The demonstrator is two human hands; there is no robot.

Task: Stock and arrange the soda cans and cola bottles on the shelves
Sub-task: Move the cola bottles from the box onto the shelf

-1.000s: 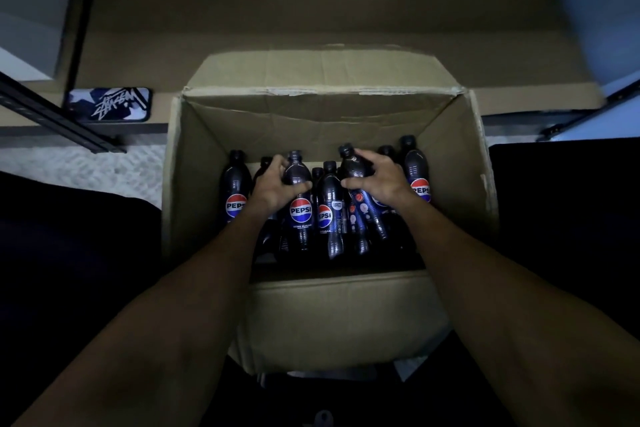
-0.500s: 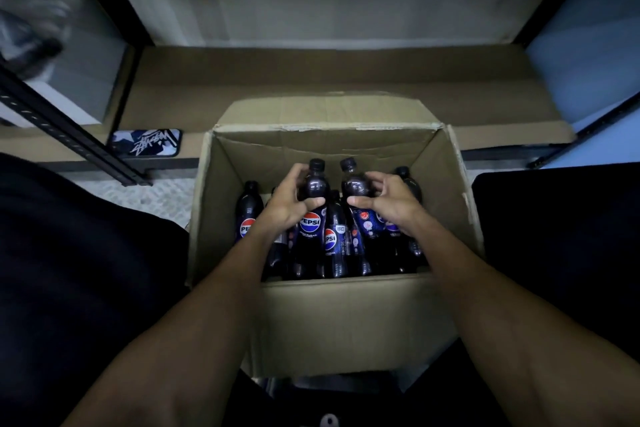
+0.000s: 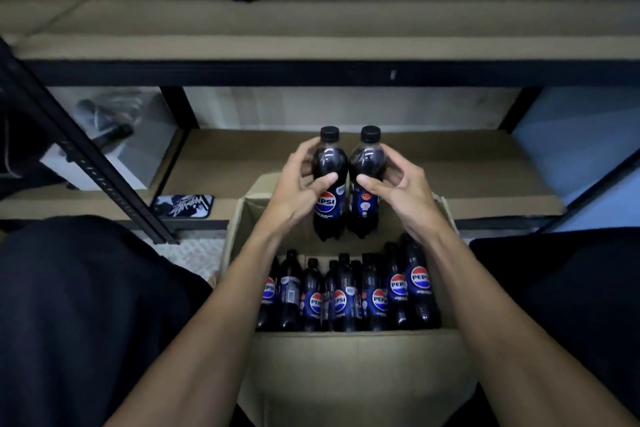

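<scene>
Left hand [image 3: 298, 184] grips one cola bottle [image 3: 328, 184]; right hand [image 3: 398, 187] its upright neighbour [image 3: 365, 180].

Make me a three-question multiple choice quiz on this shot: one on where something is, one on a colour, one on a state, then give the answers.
1. Where are the left Pepsi bottle and the right Pepsi bottle?
A. lying on the floor
B. held up over the open cardboard box
C. standing down among the boxed bottles

2. What colour are their caps?
A. black
B. red
C. white

3. What are the left hand and the right hand doing?
A. resting flat on the box
B. hanging idle
C. each gripping one bottle

Answers:
1 B: both bottles hang clear above the boxed bottles.
2 A: both caps show black.
3 C: on each hand, thumb and fingers curl round one bottle.
</scene>
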